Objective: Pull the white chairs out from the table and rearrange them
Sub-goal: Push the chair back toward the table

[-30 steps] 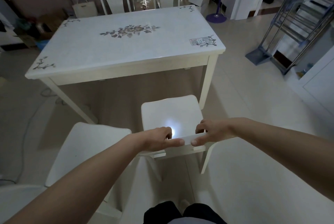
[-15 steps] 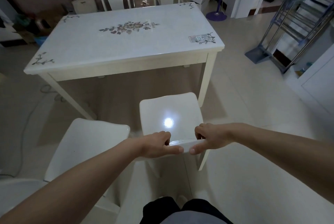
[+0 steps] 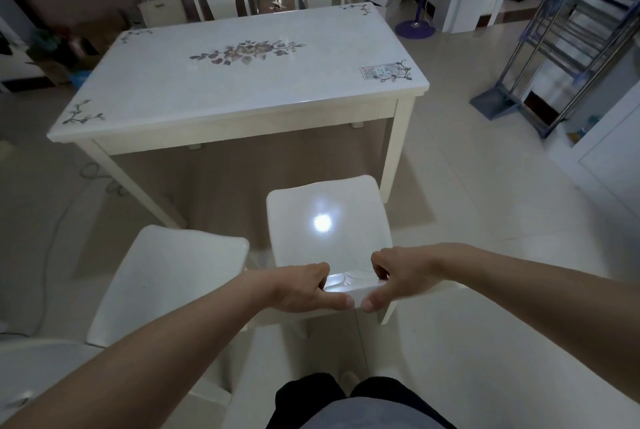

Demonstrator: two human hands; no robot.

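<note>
Hands: my left hand (image 3: 301,288) and right hand (image 3: 403,278) both grip the chair (image 3: 329,206) by its top rail | Chair: directly ahead, seat stretching away toward the bench (image 3: 242,92) | Reach: both hands equally near

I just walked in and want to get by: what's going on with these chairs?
A person grips the backrest top of a white chair, left hand and right hand side by side. The chair stands in front of the table, seat facing it. A second white chair stands just left of it, untouched.
</note>
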